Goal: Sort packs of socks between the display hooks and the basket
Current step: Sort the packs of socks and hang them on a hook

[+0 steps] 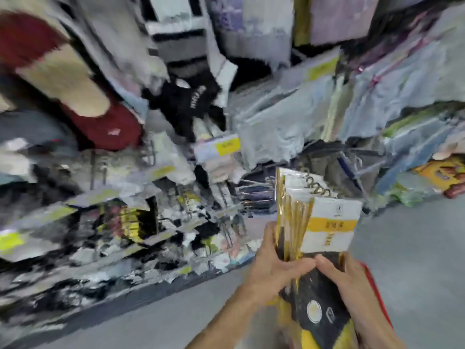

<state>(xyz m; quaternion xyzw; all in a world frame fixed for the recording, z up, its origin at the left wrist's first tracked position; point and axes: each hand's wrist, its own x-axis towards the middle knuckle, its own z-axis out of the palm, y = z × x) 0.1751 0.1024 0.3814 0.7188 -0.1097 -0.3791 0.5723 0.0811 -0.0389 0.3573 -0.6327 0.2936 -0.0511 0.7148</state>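
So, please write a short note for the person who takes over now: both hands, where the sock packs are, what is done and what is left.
Left hand: grips the stack of sock packs on its left side.
Right hand: grips the same stack on its right, thumb across the front.
The stack is held up in front of the display, which is heavily blurred.
A red edge shows under the right forearm; it may be the basket, but I cannot tell.
Done: cannot tell.
Left: this stack is not yet on a hook or in the basket.
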